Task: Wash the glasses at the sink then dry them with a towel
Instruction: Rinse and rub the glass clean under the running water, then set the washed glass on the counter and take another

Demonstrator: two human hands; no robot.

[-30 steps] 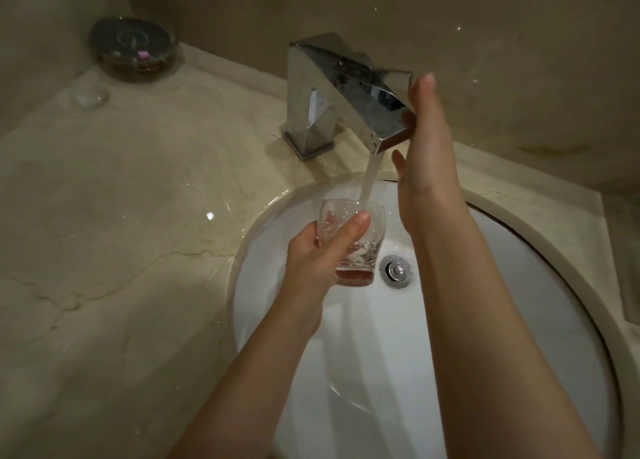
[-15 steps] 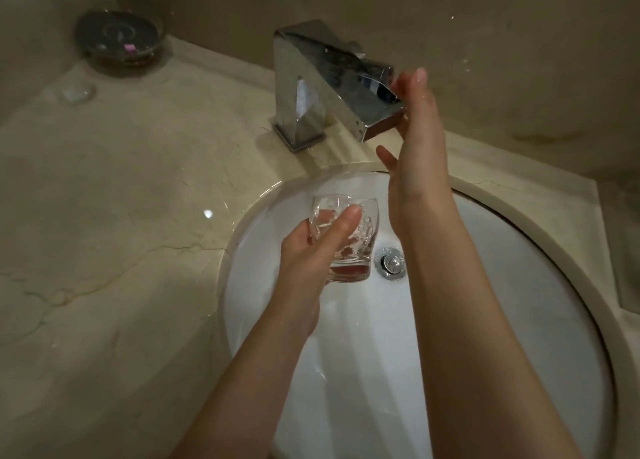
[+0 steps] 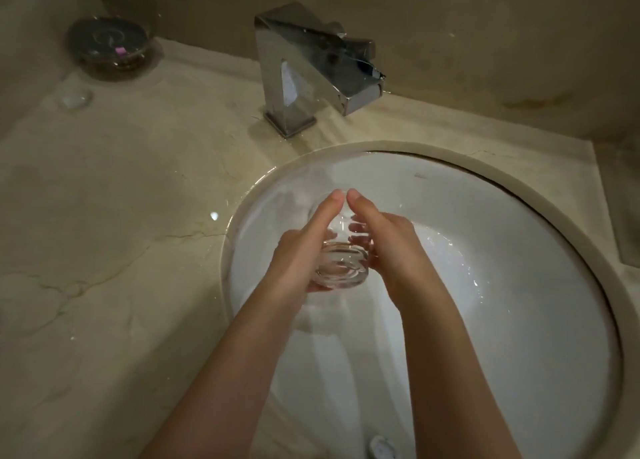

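Here both forearms reach up from 6 o'clock and meet over the white basin, the left hand and right hand cupped toward each other. Between them is a clear glass tumbler, tipped so its thick base faces the camera; the left fingers curl round its left side with the thumb stretched along the top, the right fingers wrap its right side, and the two thumb tips nearly touch at 12 o'clock of the glass. At 12 o'clock of the basin stands an angular chrome faucet on a wet beige marble counter. At 10 o'clock, near the wall, sits a dark glass dish
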